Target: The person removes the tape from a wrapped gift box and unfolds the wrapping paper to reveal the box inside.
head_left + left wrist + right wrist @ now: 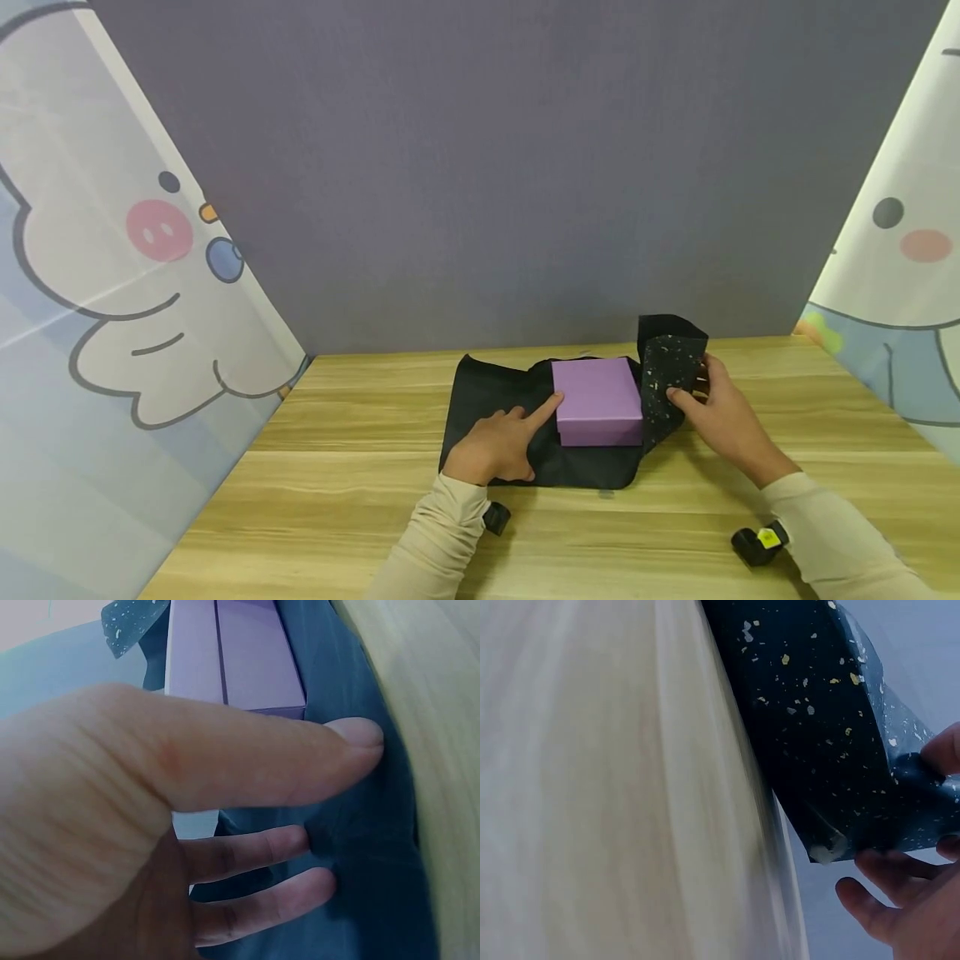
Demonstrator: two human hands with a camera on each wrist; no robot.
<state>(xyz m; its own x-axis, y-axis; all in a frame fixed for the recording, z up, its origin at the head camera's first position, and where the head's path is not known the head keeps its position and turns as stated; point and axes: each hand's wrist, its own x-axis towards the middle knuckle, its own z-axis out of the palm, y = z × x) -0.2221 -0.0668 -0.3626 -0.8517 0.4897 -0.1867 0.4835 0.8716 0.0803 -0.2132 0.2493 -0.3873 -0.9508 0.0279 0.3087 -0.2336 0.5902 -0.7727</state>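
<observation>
A purple lidded box (597,392) sits on a sheet of black wrapping paper (480,400). My left hand (495,446) lies over the paper on the box's left, its index fingertip at the left edge of the lid. The thumb and other fingers spread over the paper in the left wrist view. On the other side, my right hand (727,417) pinches the paper's raised right end, thumb on its speckled face (663,375) and fingers behind. That end stands up beside the box, its top bending over. White and gold flecks cover the speckled face (810,727) in the right wrist view.
The wooden table (337,500) extends around the paper on both sides and in front. A grey panel (480,183) rises along the back edge. Cartoon-printed sheets (97,400) flank the table. Each wrist carries a small black device (753,547).
</observation>
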